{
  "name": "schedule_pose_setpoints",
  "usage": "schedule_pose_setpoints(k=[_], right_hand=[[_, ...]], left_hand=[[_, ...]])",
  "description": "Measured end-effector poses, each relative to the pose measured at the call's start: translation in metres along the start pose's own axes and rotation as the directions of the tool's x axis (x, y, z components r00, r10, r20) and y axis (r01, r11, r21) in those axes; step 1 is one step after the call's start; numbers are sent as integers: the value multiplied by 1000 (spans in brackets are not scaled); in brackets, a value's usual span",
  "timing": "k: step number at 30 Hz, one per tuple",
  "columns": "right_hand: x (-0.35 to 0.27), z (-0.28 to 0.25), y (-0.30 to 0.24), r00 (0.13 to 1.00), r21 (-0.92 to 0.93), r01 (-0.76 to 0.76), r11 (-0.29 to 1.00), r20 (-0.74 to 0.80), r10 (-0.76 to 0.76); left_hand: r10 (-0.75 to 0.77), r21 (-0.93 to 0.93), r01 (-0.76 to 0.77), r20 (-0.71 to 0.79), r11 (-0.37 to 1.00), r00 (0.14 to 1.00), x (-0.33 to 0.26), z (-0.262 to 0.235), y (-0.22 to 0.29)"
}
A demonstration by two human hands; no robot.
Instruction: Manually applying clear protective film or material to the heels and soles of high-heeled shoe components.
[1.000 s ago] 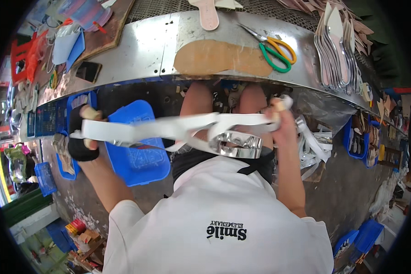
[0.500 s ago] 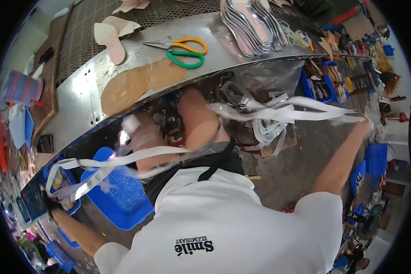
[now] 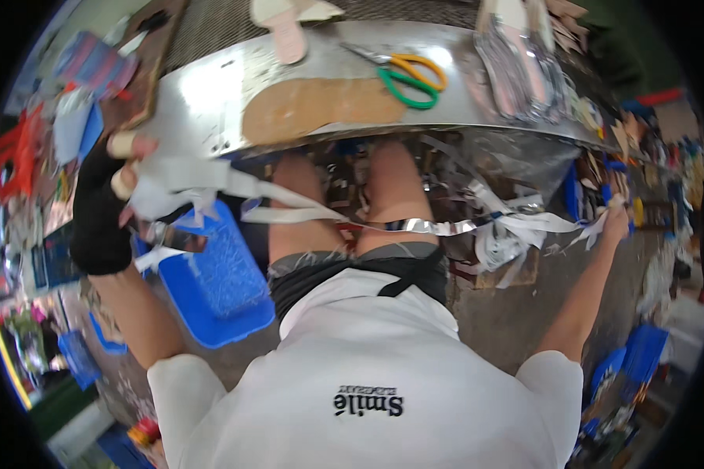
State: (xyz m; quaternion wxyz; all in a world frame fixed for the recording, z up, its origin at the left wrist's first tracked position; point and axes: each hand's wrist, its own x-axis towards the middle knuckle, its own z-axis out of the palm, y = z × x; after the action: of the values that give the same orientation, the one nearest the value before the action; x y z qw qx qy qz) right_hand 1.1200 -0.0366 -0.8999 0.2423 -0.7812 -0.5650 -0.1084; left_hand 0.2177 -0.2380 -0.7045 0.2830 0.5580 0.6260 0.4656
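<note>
My left hand (image 3: 105, 205), in a black fingerless glove, is raised at the left beside the metal table edge and grips one end of a bunch of white and silver strips (image 3: 235, 187). The strips stretch across my knees to the far right, where my right hand (image 3: 616, 223) holds their other end with the arm fully extended. A tangle of the same strips (image 3: 502, 234) hangs near the right hand. On the metal table (image 3: 195, 94) above lie green and orange scissors (image 3: 407, 74) and a brown sole-shaped board (image 3: 321, 109).
A blue plastic basket (image 3: 211, 289) stands on the floor below my left hand. Several shoe insoles (image 3: 516, 55) lie stacked at the table's right. Pale sole pieces (image 3: 285, 27) rest on a mesh surface at the back. Blue crates and clutter line both sides.
My hands have spread far apart, pulling the strips out long. The left hand rose toward the table edge and the right arm stays stretched out to the right. The view swung back leftward.
</note>
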Motion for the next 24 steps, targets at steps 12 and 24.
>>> schedule_pose_setpoints(k=[12,24], right_hand=[[-271,86,-302,10,399,-150,905,916,-402],[-157,48,-161,351,247,-192,950,921,-168]], left_hand=[[218,366,-51,-433,929,874,-24,-99,9],[-112,-75,83,-707,994,698,-58,-115,-25]])
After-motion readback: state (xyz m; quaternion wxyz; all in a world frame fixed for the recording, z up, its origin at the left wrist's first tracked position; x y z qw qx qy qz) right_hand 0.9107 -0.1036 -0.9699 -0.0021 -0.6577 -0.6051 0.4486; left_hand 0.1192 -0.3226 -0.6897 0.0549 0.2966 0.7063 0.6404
